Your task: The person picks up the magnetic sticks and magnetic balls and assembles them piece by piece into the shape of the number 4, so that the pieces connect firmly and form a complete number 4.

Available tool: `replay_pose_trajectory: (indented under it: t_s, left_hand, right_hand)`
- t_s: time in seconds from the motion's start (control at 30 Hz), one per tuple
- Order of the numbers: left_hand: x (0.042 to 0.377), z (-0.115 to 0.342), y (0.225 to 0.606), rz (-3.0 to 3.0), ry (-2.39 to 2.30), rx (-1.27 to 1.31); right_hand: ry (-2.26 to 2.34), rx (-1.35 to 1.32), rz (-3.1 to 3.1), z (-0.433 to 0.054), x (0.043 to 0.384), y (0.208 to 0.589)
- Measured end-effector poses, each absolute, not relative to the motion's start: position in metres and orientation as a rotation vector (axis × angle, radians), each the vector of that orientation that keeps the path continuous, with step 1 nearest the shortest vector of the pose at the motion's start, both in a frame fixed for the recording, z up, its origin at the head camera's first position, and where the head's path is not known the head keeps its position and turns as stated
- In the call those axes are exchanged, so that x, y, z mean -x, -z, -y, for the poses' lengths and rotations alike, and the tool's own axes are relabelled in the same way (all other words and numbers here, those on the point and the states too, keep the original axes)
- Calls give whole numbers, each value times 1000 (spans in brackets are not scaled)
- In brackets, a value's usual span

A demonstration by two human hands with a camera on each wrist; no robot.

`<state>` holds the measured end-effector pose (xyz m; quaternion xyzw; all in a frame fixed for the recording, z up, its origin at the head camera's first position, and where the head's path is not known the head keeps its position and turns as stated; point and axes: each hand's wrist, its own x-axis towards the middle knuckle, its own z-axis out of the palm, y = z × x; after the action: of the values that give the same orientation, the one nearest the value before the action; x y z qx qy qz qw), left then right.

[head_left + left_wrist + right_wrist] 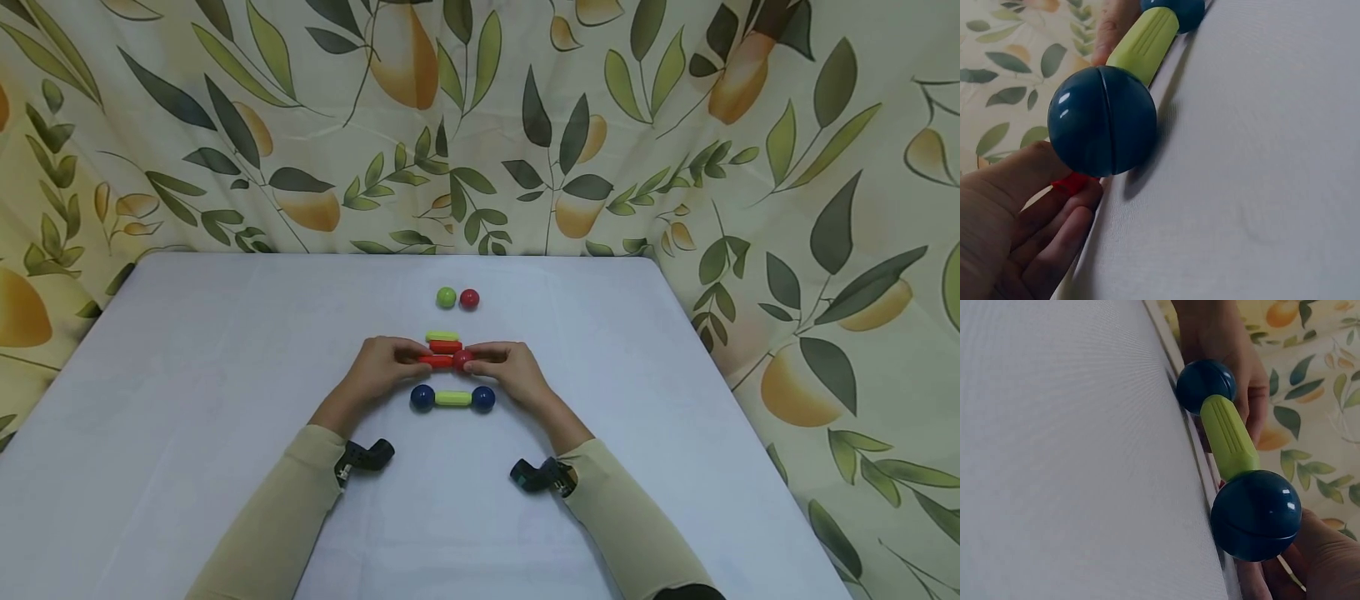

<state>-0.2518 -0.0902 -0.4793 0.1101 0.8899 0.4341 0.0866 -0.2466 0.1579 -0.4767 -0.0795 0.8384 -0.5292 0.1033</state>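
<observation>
In the head view, my left hand (375, 367) pinches a red rod (439, 362) by its left end between thumb and fingers. My right hand (516, 372) grips a red ball (462, 360), which meets the rod's right end. Just in front of them, nearer to me, lies a dumbbell shape: a yellow-green rod (453, 399) with a dark blue ball (423, 398) on its left end and another dark blue ball (483, 399) on its right. In both wrist views this dumbbell largely hides the red pieces; a bit of red rod (1072, 183) shows at the left fingertips.
Right behind the held pieces lie a second red rod (446, 347) and a yellow-green rod (442, 337). Farther back, a green ball (446, 297) and a red ball (469, 299) sit side by side. The white-covered table (187, 417) ends at a leaf-patterned curtain (480, 150).
</observation>
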Motion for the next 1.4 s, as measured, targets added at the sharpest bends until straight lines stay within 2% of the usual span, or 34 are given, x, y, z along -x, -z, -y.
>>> replay_pose_trajectory:
  t_s: [0.57, 0.9, 1.4]
  left_hand:
    - [249, 87, 475, -2701, -1254, -360]
    - [250, 91, 482, -2663, -1331, -248]
    - [250, 93, 482, -2621, -1397, -219]
  right_hand:
    - [1544, 178, -2473, -162, 243, 473]
    - [1539, 189, -2424, -180, 227, 468]
    - [1448, 313, -2416, -190, 200, 465]
